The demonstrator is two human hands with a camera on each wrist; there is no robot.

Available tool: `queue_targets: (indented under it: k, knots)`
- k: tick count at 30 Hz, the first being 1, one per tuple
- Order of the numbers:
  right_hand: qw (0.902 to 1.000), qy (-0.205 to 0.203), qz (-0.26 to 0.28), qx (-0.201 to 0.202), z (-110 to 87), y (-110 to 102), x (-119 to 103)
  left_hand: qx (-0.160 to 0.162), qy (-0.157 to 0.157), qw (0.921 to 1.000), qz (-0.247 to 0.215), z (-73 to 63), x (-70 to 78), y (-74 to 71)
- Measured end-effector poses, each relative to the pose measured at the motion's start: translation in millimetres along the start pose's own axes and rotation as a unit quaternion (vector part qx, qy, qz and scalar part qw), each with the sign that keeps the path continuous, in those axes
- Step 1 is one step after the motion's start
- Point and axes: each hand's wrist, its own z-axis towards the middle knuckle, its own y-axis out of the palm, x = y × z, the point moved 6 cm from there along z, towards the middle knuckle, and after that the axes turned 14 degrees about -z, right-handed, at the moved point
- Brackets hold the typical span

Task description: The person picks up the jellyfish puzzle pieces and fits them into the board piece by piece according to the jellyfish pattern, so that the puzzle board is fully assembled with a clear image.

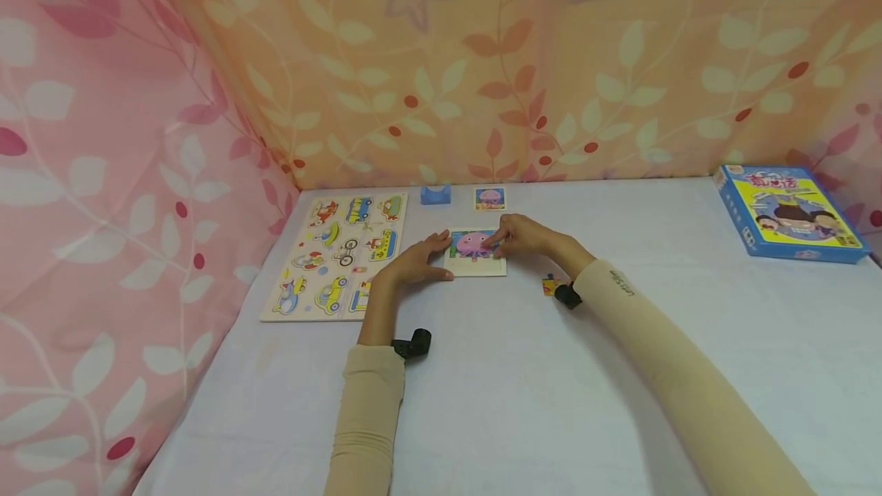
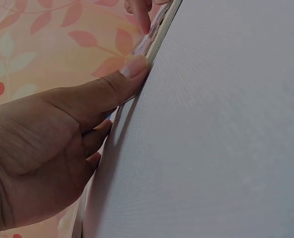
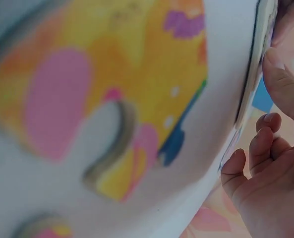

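Observation:
A small puzzle board (image 1: 475, 271) lies in front of me, with a pink octopus picture (image 1: 472, 244) over its upper part and a pale lower strip. My left hand (image 1: 414, 261) holds the board's left side, thumb at the near corner and fingers farther up; the left wrist view shows the thumb (image 2: 136, 67) on its edge. From the right, my right hand (image 1: 527, 237) reaches over the board, and a fingertip presses on the octopus picture. In the right wrist view its other fingers (image 3: 262, 144) bend loosely beside the board.
Loose yellow-orange puzzle pieces (image 1: 549, 285) lie beneath my right wrist. Behind the board are a small octopus card (image 1: 490, 199) and a blue block (image 1: 436, 194). A vehicle-picture board (image 1: 303, 274) lies at left, a blue and yellow game box (image 1: 792, 213) at far right. Patterned curtains (image 1: 496, 83) edge the table.

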Motion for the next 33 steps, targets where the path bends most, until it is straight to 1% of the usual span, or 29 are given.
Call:
queue_targets:
  k: [3,7,10,14,17,19,23,26,29,31,33]
  knots:
    - [0.9997,0.01,-0.02,-0.014,1.0,1.7,1.3,-0.002,0.003,1.0,0.001,0.4,0.5,-0.1]
    - [0.9983,0.038,-0.039,-0.019,1.5,1.4,3.2,-0.001,0.001,1.0,0.002,1.1,0.5,0.0]
    - [0.9969,0.068,-0.03,-0.026,1.2,0.9,4.7,0.001,-0.003,1.0,-0.002,1.0,0.8,0.0]
    - [0.9926,0.109,-0.015,-0.051,1.0,3.3,8.0,0.001,-0.006,1.0,-0.003,0.4,1.2,0.1]
    - [0.9892,0.132,-0.021,-0.06,1.1,4.1,10.2,-0.002,-0.001,1.0,0.0,0.3,1.4,0.5]
    - [0.9879,0.139,-0.027,-0.062,1.2,4.1,11.3,-0.004,0.003,1.0,0.002,0.5,1.5,0.8]
    - [0.989,0.135,-0.032,-0.052,2.6,4.6,12.4,-0.005,0.007,1.0,0.003,0.2,1.4,0.5]
    - [0.9922,0.12,-0.013,-0.033,0.9,4.6,10.7,-0.003,0.007,1.0,-0.003,-0.5,0.2,0.4]
    - [0.9943,0.106,0.006,-0.01,-5.7,1.7,11.4,0.0,0.005,1.0,-0.006,-0.5,-2.1,0.5]
    - [0.9935,0.112,0.021,0.0,-12.8,-2.9,15.9,0.001,0.003,1.0,-0.004,-0.7,-2.7,0.1]
    - [0.9925,0.119,0.025,0.008,-22.0,-12.2,19.3,0.001,0.0,1.0,0.003,-1.4,-2.4,-1.5]
